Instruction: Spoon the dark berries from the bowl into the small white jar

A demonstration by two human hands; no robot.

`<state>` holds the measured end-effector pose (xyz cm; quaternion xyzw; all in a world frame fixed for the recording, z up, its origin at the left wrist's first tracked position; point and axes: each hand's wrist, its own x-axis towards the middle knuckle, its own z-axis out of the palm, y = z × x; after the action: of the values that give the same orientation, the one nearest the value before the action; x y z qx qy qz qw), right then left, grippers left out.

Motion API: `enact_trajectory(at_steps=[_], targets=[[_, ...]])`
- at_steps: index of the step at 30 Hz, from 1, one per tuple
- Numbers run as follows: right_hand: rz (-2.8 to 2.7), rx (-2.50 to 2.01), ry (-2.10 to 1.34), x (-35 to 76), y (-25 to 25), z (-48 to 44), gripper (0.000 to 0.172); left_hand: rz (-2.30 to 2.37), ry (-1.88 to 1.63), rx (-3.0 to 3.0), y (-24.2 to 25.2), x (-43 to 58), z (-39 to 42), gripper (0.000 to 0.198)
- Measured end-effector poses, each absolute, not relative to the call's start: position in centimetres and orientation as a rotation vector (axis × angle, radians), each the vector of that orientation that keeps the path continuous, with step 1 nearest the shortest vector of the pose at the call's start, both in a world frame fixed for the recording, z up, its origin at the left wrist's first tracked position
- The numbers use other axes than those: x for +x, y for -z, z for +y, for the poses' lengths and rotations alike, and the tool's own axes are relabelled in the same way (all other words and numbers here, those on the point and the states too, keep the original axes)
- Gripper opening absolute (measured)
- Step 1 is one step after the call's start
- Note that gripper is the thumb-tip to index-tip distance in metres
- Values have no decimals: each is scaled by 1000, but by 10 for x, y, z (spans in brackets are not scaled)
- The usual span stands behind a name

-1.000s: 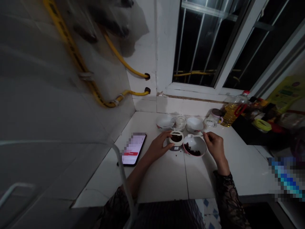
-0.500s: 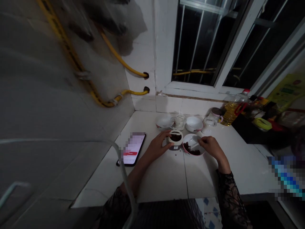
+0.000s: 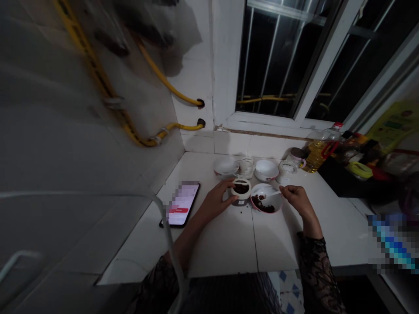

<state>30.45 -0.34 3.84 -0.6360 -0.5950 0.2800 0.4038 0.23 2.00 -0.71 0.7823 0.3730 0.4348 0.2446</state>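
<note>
My left hand (image 3: pixel 220 197) grips the side of a small jar (image 3: pixel 241 201) with a pale rim and a dark substance inside. In my right hand (image 3: pixel 296 198) is the handle of a white spoon (image 3: pixel 271 194), pinched between thumb and fingers. The spoon's bowl hangs over a white bowl (image 3: pixel 277 208) with a pink rim, just right of the jar. Dark reddish-brown crumbly stuff (image 3: pixel 266 207) lies in that bowl. A few dark crumbs have fallen on the counter below the jar.
Behind stand a clear bowl (image 3: pixel 222 168), an open glass jar (image 3: pixel 246 166), a white bowl (image 3: pixel 266 169) and another jar (image 3: pixel 287 171). A phone (image 3: pixel 183 205) lies at left. An oil bottle (image 3: pixel 317 155) and a black condiment box (image 3: pixel 340 181) are at right.
My right hand has moved slightly right, drawing the spoon's handle toward the bowl's right rim, so more of the spoon shows. My left hand and the jar have hardly moved.
</note>
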Motion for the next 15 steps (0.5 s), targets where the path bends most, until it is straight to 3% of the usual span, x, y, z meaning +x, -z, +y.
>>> enact_trajectory(at_steps=[15], targets=[[-1512,-1613,-703,302,-38,-3,57,1011,-1183,2160,6,2,19,27]])
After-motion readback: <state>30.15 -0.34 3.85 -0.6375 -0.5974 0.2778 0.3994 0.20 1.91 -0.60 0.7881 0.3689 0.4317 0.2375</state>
